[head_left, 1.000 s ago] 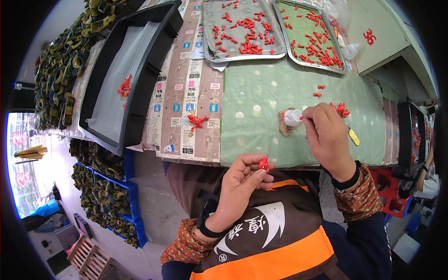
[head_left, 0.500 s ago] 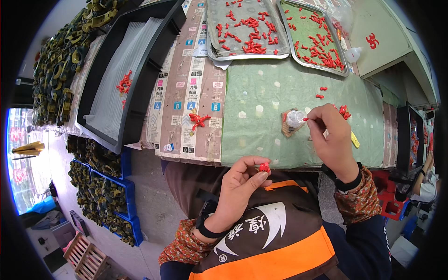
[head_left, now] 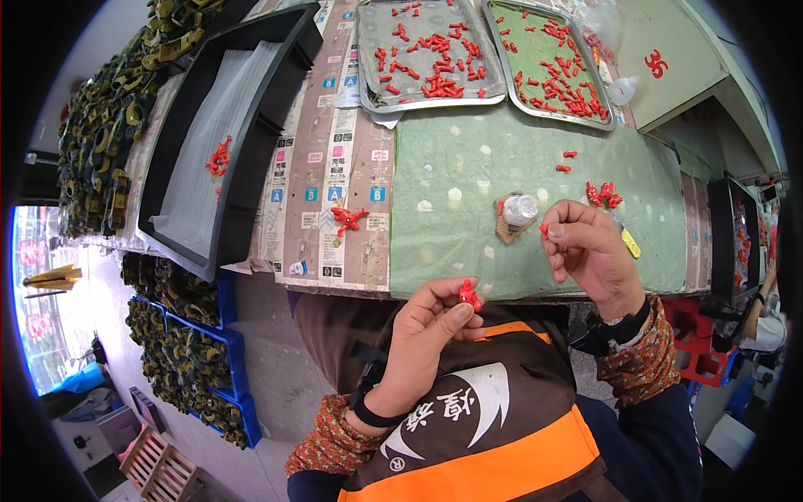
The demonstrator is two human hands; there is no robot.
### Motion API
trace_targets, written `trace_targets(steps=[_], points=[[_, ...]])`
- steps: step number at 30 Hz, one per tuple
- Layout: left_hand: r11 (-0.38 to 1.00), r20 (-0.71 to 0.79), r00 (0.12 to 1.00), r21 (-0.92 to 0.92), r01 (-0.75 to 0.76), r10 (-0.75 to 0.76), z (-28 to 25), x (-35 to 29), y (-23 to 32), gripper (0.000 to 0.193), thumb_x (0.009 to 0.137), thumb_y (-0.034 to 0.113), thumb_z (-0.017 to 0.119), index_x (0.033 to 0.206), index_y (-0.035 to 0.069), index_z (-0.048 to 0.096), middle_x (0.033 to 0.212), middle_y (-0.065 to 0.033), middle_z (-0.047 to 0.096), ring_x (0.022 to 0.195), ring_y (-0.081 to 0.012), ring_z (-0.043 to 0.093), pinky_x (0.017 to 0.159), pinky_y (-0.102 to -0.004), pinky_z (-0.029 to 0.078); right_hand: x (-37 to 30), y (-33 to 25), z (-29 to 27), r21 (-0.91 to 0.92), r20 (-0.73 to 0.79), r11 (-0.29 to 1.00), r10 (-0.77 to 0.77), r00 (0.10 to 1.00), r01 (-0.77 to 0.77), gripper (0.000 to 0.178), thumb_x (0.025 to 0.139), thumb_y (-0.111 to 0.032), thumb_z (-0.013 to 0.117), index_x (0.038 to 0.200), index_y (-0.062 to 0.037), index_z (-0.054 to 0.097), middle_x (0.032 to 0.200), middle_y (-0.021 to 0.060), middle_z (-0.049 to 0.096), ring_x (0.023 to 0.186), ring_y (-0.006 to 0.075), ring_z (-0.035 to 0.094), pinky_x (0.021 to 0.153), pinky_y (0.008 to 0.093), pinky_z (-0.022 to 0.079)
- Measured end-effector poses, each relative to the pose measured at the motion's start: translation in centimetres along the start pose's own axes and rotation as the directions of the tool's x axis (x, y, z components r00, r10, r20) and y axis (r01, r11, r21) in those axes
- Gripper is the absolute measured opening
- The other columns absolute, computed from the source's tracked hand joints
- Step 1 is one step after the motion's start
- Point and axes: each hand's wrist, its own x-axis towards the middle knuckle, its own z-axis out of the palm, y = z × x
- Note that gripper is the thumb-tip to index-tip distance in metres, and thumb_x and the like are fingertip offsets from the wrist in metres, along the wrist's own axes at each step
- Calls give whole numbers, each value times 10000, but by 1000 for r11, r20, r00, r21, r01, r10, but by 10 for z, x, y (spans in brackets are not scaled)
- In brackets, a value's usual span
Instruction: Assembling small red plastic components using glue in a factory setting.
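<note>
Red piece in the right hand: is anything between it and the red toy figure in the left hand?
Nothing visible stands between the red piece in the right hand and the red toy figure in the left hand; the clear plastic container sits beyond that gap.

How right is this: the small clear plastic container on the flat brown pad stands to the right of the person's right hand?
Wrong side: the head view shows the small clear plastic container left of the right hand, standing on the flat brown pad.
</note>
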Motion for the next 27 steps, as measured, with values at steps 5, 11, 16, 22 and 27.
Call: trace_targets(steps=[5,11,16,22,27], points=[[1000,-13,1000,-9,-21,21,1,-2,0,303,1013,70,613,1308,25,563,1165,-113,677,975,-164,689,877,-327,603,-5,5,10,-88,6,995,-43,999,43,81,930,-83,656,973,-21,628,795,38,647,624,84,626,542,230,546],[989,-7,992,-79,-123,123,1,0,-6,249,1001,33,615,1240,12,550,1201,-159,665,1033,-220,700,895,-369,610,-21,15,39,-339,31,922,-190,981,189,65,938,-34,644,983,-22,598,840,4,620,702,45,600,596,219,536],[970,3,970,-18,-242,242,-2,0,-10,224,982,-5,621,1190,7,541,1228,-186,653,1054,-248,704,923,-386,606,-34,30,61,-282,101,941,-163,981,186,104,945,-26,658,1014,-21,580,863,-9,614,742,25,590,625,194,520],[877,74,887,134,-462,456,-6,-2,-14,245,951,-83,633,1168,-3,553,1288,-199,623,1127,-209,658,983,-346,564,-40,40,73,-207,164,964,-135,977,168,90,959,-34,658,1006,-26,581,853,-11,612,721,14,572,601,189,494],[700,174,767,322,-638,618,-10,-1,-18,300,916,-116,662,1172,2,557,1303,-213,613,1153,-219,647,976,-321,545,-43,43,73,-194,176,967,-134,975,168,93,953,-10,654,1007,-16,579,856,7,621,723,31,591,617,199,516]])
